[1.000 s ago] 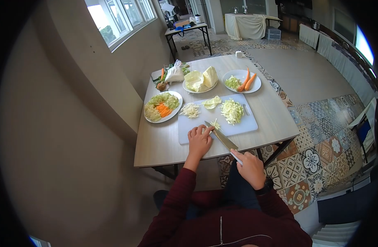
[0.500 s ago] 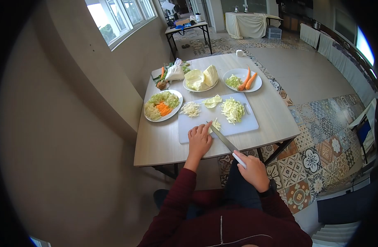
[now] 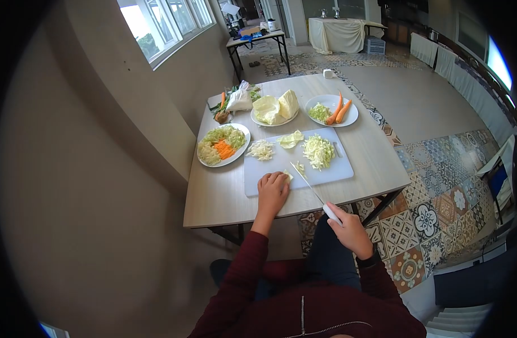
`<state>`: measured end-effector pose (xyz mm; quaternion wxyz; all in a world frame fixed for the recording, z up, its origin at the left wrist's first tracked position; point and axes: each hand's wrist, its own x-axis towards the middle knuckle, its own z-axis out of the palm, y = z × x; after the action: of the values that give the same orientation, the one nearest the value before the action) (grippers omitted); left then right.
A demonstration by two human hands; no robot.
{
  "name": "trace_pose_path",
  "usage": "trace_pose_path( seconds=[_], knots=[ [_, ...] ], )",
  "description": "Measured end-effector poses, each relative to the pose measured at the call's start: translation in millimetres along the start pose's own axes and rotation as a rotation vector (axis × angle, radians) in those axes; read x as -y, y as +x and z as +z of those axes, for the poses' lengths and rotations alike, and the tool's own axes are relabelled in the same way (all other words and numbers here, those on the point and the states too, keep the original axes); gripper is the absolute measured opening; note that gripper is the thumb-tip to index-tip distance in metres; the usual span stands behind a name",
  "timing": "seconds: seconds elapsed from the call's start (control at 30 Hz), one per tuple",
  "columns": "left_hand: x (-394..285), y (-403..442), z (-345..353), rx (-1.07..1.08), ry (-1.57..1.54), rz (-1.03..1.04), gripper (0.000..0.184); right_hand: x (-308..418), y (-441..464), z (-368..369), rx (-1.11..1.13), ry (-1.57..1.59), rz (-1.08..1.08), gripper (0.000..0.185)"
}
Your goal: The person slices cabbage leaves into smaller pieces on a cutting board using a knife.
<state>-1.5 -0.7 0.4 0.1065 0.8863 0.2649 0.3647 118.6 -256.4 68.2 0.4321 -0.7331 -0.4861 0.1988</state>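
Note:
My left hand (image 3: 273, 190) rests at the near edge of the white cutting board (image 3: 258, 183), fingers curled down on a small piece of cabbage (image 3: 289, 176). In my right hand (image 3: 350, 230) is the white handle of a kitchen knife (image 3: 310, 186). Its blade slants away to the left over the board, just right of the cabbage piece. A few cut cabbage strips (image 3: 301, 167) lie beside the blade tip. Farther back on the board are a heap of shredded cabbage (image 3: 318, 151), a pale cabbage leaf (image 3: 290, 139) and a pile of whitish strips (image 3: 260, 150).
To the left stands a plate (image 3: 209, 164) of shredded vegetables with orange carrot. Behind the board are a plate of cabbage chunks (image 3: 276, 107) and a plate with two carrots (image 3: 339, 110). A white plastic bag (image 3: 239, 100) sits among vegetables at the table's far left corner.
The knife has moved a little right, away from my left fingers, its blade turned more edge-on. My left fingers have drawn in over the cabbage piece. Some strips now lie apart from it.

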Motion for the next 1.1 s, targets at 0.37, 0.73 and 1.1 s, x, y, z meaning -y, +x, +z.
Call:
trace_pose_path(
  seconds=[0.37,0.73,1.1],
  knots=[
    [1,-1,0,0.015,0.021,0.002,0.024,-2,-1,7,0.025,0.062,-0.023,0.051],
    [-2,0,-1,0.001,0.022,0.012,0.025,8,0,5,0.072,-0.047,-0.019,0.048],
    [1,-4,0,0.022,0.008,-0.012,0.031,40,-15,-30,0.155,-0.129,0.135,0.045]
  ],
)
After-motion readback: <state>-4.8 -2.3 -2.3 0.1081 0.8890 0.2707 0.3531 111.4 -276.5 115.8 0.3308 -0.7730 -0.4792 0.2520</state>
